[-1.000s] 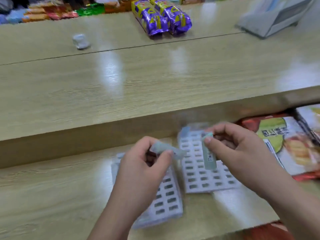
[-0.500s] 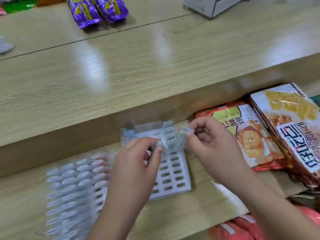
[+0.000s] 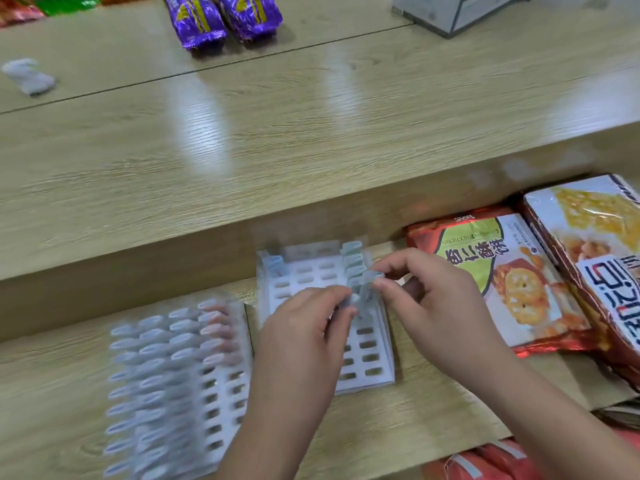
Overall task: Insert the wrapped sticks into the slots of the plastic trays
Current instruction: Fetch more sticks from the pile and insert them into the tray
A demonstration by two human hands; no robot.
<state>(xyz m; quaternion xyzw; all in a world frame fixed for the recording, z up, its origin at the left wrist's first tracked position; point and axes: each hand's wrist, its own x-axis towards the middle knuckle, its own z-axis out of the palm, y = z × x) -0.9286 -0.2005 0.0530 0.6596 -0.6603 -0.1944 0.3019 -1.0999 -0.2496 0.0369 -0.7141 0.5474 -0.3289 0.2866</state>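
Note:
Two white plastic trays lie on the lower wooden shelf. The left tray (image 3: 225, 403) holds several rows of pale wrapped sticks (image 3: 156, 375) standing in its slots. The right tray (image 3: 367, 362) has a few sticks (image 3: 351, 261) along its far right column and one at its far left corner. My left hand (image 3: 301, 337) pinches a wrapped stick over the right tray. My right hand (image 3: 426, 299) pinches another pale wrapped stick (image 3: 367, 282), upright and close to the filled column. The two hands almost touch; the sticks' lower ends are blurred.
Snack bags (image 3: 512, 275) lie right of the trays, with red packets (image 3: 485, 462) at the bottom right. On the upper wooden counter (image 3: 277, 133) sit two purple packs (image 3: 221, 19), a small pale wrapper (image 3: 29, 76) and a grey box (image 3: 450, 12).
The view has swung right and down, bringing the filled left tray and the snack bags into sight. Both hands have come together over the right tray, each still gripping a stick.

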